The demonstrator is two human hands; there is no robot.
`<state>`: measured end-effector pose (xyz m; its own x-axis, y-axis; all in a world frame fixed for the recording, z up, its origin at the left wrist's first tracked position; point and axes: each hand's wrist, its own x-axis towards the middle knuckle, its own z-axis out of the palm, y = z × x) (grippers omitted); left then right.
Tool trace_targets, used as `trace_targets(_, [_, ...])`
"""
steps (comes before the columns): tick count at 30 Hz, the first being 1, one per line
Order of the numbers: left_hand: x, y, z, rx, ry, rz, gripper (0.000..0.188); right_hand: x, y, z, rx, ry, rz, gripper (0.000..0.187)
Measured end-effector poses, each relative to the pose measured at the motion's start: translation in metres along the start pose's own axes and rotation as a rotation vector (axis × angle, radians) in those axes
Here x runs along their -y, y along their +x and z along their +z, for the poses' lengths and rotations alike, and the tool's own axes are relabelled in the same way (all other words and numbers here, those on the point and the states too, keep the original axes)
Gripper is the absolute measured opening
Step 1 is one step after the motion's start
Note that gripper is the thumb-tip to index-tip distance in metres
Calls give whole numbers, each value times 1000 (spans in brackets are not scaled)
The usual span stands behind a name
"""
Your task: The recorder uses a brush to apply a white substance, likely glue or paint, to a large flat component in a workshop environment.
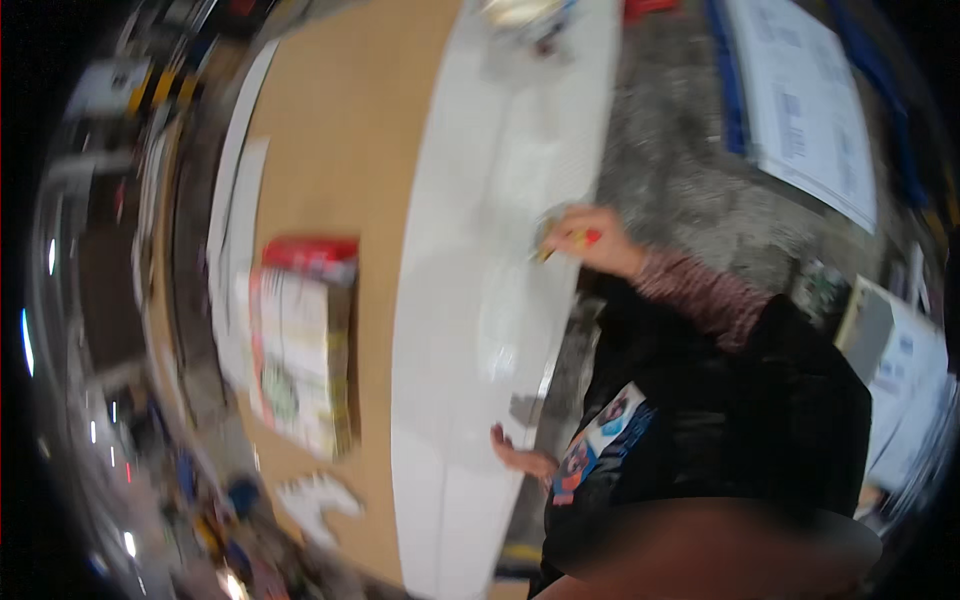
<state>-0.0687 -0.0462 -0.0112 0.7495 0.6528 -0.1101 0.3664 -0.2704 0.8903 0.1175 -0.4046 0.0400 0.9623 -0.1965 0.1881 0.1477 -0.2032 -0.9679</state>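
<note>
A long white glossy sheet (455, 330) lies along the edge of a brown table nearest my body. My right hand (592, 240) is closed over the sheet's edge around a small yellowish tool with a red spot. The tool's tip (543, 254) points down at the sheet; blur hides its exact kind. Lower in the view, my left hand (522, 458) rests by the same edge with its fingers apart and nothing visible in them. Near it, a small dark grey patch (525, 408) shows at the sheet's edge.
On the brown tabletop (345, 130) sit a printed carton-like bundle (300, 350), a red package (312, 256) and a white cut-out piece (318, 505). A blurred pale object (522, 12) stands at the sheet's far end. Printed papers on a board (805, 110) are at right.
</note>
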Motion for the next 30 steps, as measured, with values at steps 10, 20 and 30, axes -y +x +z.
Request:
trace_targets(10, [-22,64,92,944,-248,224,60,58,-19,-4,-431,149,-99,28])
trace_targets(20, [-80,78,187,976,-450,508,64,61,-58,-58,-603,128,72,28])
trace_targets(30, [-153,8,146,840,-486,278,50,65,-46,-51,-684,371,199,19])
